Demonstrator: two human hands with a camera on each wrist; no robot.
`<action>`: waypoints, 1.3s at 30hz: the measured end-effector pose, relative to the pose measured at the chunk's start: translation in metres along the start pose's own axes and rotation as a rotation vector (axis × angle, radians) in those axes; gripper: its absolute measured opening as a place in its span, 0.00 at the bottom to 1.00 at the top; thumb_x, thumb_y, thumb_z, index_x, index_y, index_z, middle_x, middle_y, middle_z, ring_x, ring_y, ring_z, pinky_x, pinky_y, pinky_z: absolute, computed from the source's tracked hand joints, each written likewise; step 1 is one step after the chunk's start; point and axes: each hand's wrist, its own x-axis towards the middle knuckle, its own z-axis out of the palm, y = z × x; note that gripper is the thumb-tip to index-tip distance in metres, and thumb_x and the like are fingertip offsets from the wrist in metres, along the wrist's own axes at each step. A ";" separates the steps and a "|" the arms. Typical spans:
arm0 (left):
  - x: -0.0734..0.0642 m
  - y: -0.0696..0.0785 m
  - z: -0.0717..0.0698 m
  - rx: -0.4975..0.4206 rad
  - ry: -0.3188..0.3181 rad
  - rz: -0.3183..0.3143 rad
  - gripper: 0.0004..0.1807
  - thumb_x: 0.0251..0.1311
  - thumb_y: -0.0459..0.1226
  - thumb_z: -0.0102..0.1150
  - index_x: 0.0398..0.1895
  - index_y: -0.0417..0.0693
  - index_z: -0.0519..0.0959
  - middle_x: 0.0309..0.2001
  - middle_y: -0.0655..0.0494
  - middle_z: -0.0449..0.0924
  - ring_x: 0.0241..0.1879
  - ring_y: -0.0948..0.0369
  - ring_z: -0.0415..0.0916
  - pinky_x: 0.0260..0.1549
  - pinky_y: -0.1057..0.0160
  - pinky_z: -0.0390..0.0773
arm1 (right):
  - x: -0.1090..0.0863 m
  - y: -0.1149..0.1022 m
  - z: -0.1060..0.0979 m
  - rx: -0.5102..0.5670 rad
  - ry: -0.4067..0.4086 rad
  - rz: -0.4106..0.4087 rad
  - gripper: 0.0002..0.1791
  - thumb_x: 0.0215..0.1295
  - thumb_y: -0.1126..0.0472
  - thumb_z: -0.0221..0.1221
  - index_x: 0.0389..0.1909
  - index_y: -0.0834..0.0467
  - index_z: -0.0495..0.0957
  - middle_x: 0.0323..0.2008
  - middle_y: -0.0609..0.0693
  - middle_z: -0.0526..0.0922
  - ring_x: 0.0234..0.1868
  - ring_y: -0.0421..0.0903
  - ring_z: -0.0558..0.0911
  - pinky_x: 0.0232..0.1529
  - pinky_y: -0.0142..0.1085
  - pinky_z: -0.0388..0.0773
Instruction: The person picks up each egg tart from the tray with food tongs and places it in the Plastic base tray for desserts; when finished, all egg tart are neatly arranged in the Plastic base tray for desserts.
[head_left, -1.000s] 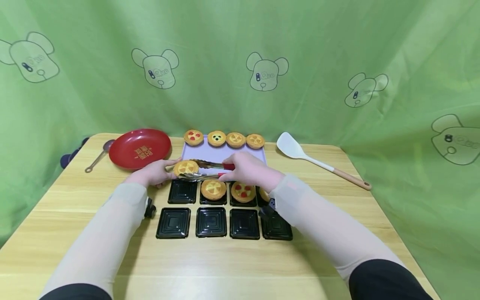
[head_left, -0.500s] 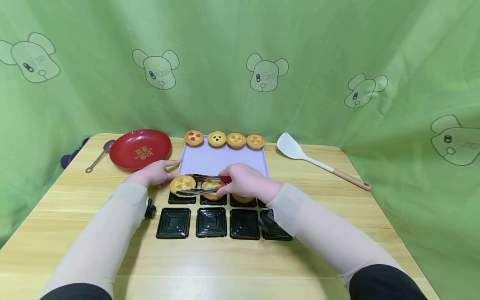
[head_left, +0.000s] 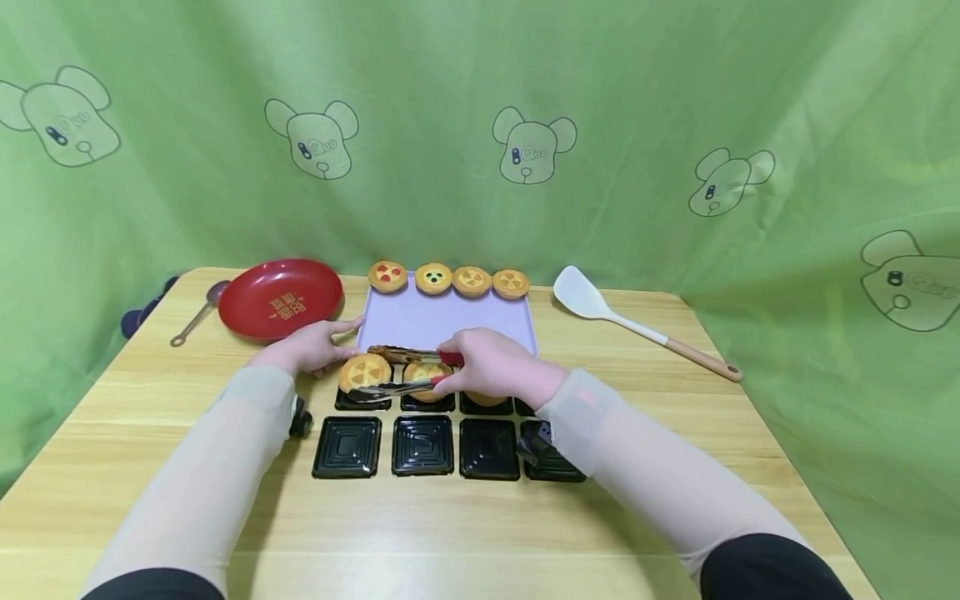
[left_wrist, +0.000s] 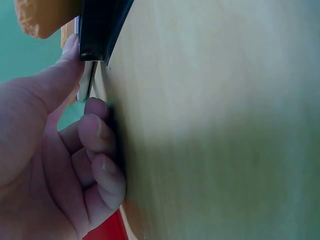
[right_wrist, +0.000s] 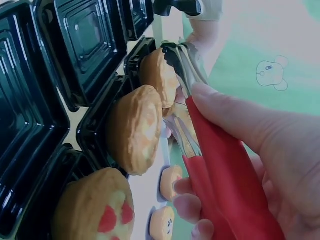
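Observation:
My right hand (head_left: 491,362) grips tongs (head_left: 401,389) by their red handles (right_wrist: 215,160). Spread either side of a fruit-topped tart (head_left: 363,372), the metal tips reach left; that tart sits on the leftmost small black tray (head_left: 364,406) of the back row. My left hand (head_left: 303,346) is at the near left corner of the lilac tray (head_left: 450,325), index finger and thumb straight and apart at its edge. The left wrist view has the thumb (left_wrist: 62,75) at the edge beside a black tray, other fingers bent by the tabletop. Another tart (right_wrist: 137,130) lies under the tongs' arms.
Several tarts line the lilac tray's far edge, among them a red-topped one (head_left: 387,276). A front row of black trays (head_left: 423,445) stands nearer. A red plate (head_left: 281,298) and a ladle (head_left: 198,312) are left, a white spatula (head_left: 592,300) right.
The tongs carried the tart from over the lilac tray's near left corner down onto the leftmost back black tray. Their tips have spread slightly around it. My left hand stays put.

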 end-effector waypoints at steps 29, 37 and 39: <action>0.001 -0.003 0.001 0.018 0.018 -0.006 0.40 0.66 0.49 0.61 0.78 0.64 0.53 0.17 0.56 0.62 0.16 0.59 0.66 0.21 0.60 0.74 | -0.028 0.179 -0.049 0.145 0.305 0.488 0.26 0.59 0.40 0.67 0.22 0.58 0.71 0.19 0.48 0.69 0.22 0.47 0.67 0.25 0.41 0.66; 0.001 -0.002 0.001 0.022 0.018 -0.001 0.40 0.67 0.49 0.61 0.78 0.65 0.53 0.17 0.56 0.62 0.16 0.59 0.66 0.21 0.60 0.74 | -0.026 0.187 -0.040 0.150 0.263 0.527 0.27 0.55 0.37 0.69 0.28 0.59 0.76 0.24 0.50 0.74 0.25 0.47 0.70 0.28 0.41 0.69; 0.002 -0.003 0.002 0.025 0.016 -0.001 0.40 0.67 0.49 0.61 0.78 0.65 0.53 0.17 0.56 0.62 0.16 0.59 0.66 0.21 0.60 0.74 | -0.025 0.186 -0.037 0.129 0.254 0.533 0.27 0.55 0.37 0.69 0.29 0.59 0.76 0.24 0.50 0.74 0.26 0.48 0.70 0.28 0.42 0.69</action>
